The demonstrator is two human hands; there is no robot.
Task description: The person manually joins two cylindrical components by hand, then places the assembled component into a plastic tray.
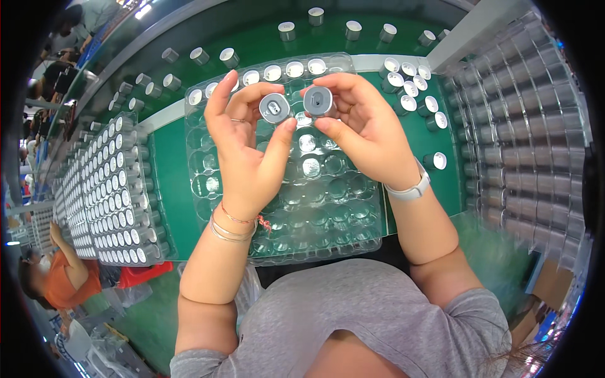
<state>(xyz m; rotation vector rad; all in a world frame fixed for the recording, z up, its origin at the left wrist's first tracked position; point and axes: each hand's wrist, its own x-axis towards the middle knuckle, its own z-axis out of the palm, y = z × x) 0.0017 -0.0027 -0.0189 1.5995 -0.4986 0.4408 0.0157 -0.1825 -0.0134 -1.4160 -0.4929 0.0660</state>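
Note:
My left hand (249, 142) pinches a small grey cylinder (275, 108) between thumb and fingers, its end with an oval slot facing up. In my right hand (362, 129) is a similar grey cylinder (319, 101), its end tilted towards me and showing a small dark mark at the middle. The two cylinders are held side by side, a little apart. Beneath both hands lies a clear plastic tray (340, 217) with rows of round pockets. White-ended cylinders (294, 69) fill part of its far row, and a few more shapes with white tops sit mid-tray.
Loose white-topped cylinders (409, 88) stand on the green table at the far right. Several more (287, 30) are spread along a green strip at the back. Filled trays (113, 189) stand on the left; stacked clear trays (517, 138) rise on the right. A person in orange (66, 277) sits at left.

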